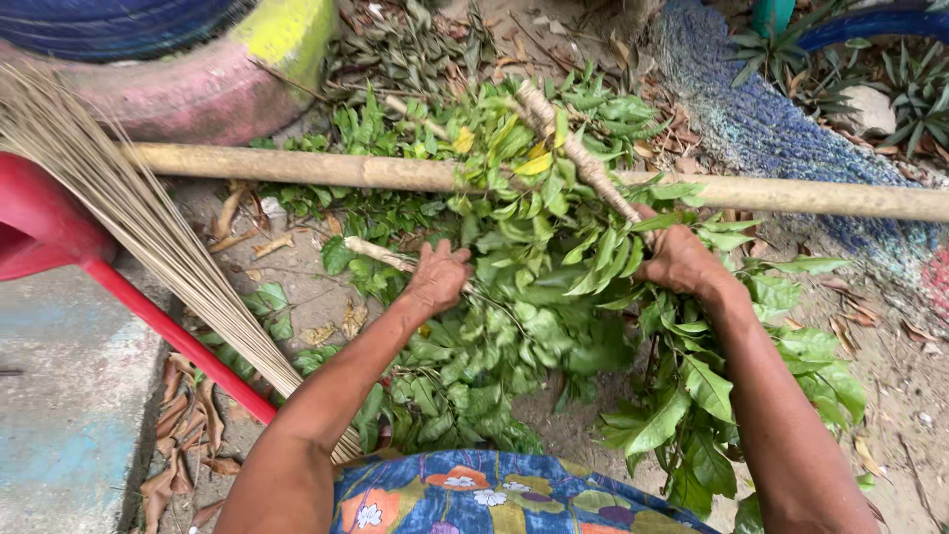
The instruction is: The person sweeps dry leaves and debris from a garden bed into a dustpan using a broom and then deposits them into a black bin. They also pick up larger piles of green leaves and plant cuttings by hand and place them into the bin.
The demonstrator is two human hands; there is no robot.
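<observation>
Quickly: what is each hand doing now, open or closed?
Left hand: closed on a leafy branch.
Right hand: closed on a thicker branch.

Cut leafy green branches [534, 297] lie heaped on bare dirt, pale woody stems angled upward.
</observation>
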